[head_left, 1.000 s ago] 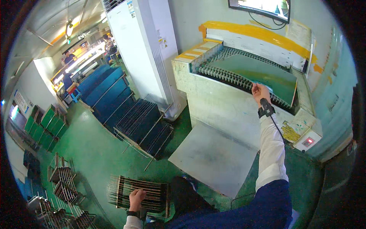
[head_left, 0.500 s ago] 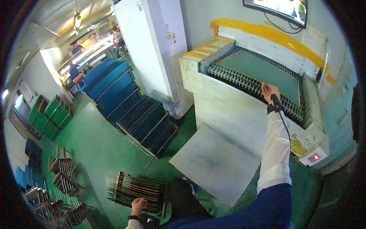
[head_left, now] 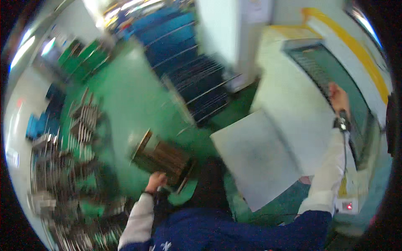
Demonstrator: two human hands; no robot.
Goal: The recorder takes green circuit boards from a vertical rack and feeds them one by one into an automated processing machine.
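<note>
My right hand (head_left: 340, 100) reaches over the front edge of a white machine (head_left: 280, 88) with a row of rollers along its opening. Beneath and beyond the hand, a flat green panel (head_left: 356, 85) lies in that opening. Motion smears the right fingers, so their grip cannot be read. Low in front of me, my left hand (head_left: 156, 181) is curled closed beside the near edge of a small slatted rack (head_left: 163, 161) on the floor. Whatever lies between its fingers is too blurred to make out.
A pale sheet (head_left: 257, 161) slopes from the machine's front toward my legs. Beyond it stand a dark slotted rack (head_left: 203, 85) and blue racks (head_left: 169, 35). Several metal racks (head_left: 86, 121) crowd the left side, with green boxes (head_left: 86, 60) farther back.
The view has swung left and down, so the machine sits farther right and the picture is blurred. My right hand is still at the machine's edge, my left still beside the small rack.
</note>
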